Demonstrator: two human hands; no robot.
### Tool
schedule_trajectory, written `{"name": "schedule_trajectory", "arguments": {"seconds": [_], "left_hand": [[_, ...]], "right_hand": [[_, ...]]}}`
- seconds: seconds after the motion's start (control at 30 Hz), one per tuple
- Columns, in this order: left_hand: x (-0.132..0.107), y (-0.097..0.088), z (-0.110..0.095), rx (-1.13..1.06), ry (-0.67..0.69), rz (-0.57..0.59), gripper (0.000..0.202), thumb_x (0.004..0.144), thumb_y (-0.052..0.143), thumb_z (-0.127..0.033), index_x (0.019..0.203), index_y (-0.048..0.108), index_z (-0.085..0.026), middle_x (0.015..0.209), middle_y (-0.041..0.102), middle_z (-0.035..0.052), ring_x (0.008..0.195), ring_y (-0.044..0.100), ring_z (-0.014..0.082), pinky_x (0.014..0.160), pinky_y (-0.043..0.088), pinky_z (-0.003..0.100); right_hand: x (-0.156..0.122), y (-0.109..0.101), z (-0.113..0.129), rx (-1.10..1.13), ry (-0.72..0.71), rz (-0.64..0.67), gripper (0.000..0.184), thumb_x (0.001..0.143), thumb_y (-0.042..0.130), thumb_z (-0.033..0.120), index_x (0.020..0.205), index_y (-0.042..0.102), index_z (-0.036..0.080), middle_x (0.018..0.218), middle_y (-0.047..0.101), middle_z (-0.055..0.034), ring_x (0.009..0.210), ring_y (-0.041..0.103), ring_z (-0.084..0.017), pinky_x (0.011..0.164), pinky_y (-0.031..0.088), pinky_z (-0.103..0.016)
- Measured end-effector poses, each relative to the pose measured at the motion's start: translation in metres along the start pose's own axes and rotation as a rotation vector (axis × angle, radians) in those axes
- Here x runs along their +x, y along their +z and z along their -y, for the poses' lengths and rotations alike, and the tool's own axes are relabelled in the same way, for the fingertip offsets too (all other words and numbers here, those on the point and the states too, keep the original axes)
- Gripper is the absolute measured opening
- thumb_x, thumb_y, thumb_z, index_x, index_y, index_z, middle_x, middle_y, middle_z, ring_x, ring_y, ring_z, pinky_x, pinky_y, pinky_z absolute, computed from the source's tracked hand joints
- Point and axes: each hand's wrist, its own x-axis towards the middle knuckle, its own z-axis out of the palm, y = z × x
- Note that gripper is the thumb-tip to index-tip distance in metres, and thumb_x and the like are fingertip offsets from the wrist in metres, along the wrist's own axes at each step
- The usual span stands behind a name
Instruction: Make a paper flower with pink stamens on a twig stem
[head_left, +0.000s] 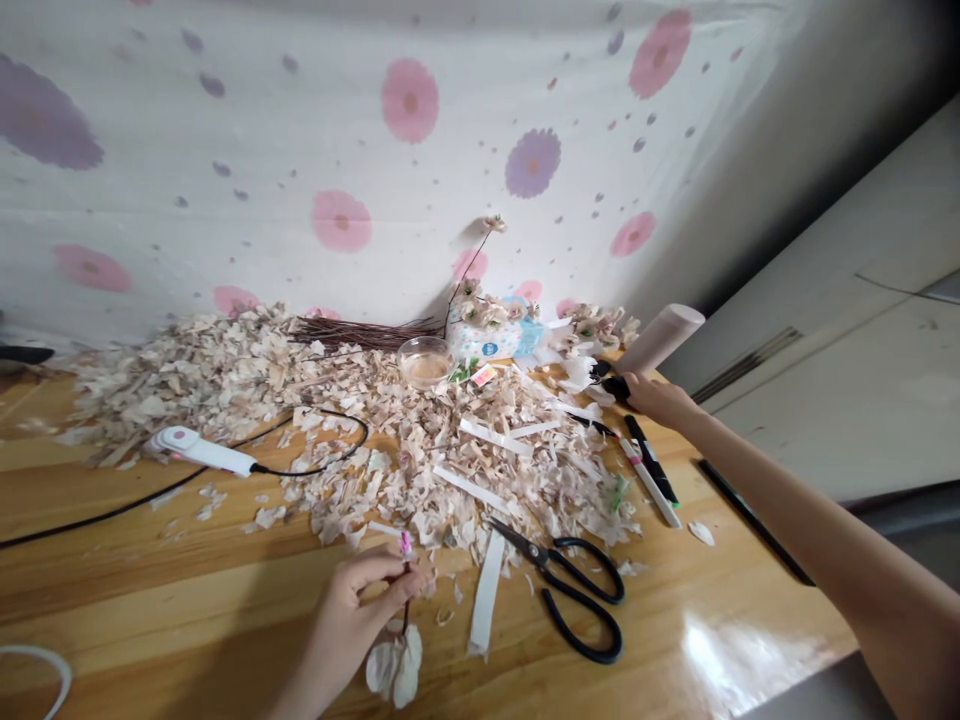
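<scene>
My left hand (360, 600), low in the middle, is closed in a pinch round a thin dark stem (406, 612). A small pink tuft (406, 543) tops the stem, and pale petals (395, 665) hang at its lower end. My right hand (660, 398) reaches far out to the right, its fingers bent at a small black object (616, 388); what exactly they grip is not clear. Right behind that hand leans a pale roll (661, 338). Black-handled scissors (551, 570) lie partly open to the right of my left hand, beside white paper strips (487, 595).
Dried petals (195, 375) cover much of the wooden table (97, 585). Brown twigs (360, 333), a clear dish (424, 362), and a tissue pack (487, 338) with flowers stand behind. A white corded device (202, 450) lies left; pens (651, 465) lie right.
</scene>
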Motion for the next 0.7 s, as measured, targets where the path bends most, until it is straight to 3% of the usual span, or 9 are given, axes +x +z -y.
{"name": "schedule_trajectory", "arguments": {"seconds": [0.33, 0.7], "left_hand": [[0.003, -0.001, -0.001, 0.042, -0.034, -0.004, 0.033, 0.074, 0.063, -0.046, 0.062, 0.070, -0.016, 0.069, 0.066, 0.0071, 0.070, 0.059, 0.0193, 0.061, 0.046, 0.022], [0.002, -0.002, 0.004, 0.067, -0.049, -0.005, 0.034, 0.075, 0.062, -0.046, 0.064, 0.070, -0.016, 0.072, 0.068, 0.0068, 0.071, 0.059, 0.0190, 0.069, 0.046, 0.023]], "right_hand": [[-0.006, 0.006, 0.006, 0.002, 0.106, -0.091, 0.029, 0.091, 0.056, 0.030, 0.117, 0.055, 0.016, 0.117, 0.056, -0.0093, 0.099, 0.060, -0.020, 0.082, 0.052, -0.037], [0.000, 0.016, -0.007, 0.108, 0.217, -0.126, 0.031, 0.092, 0.055, 0.030, 0.119, 0.053, 0.016, 0.117, 0.057, -0.0090, 0.099, 0.060, -0.021, 0.082, 0.052, -0.039]]}}
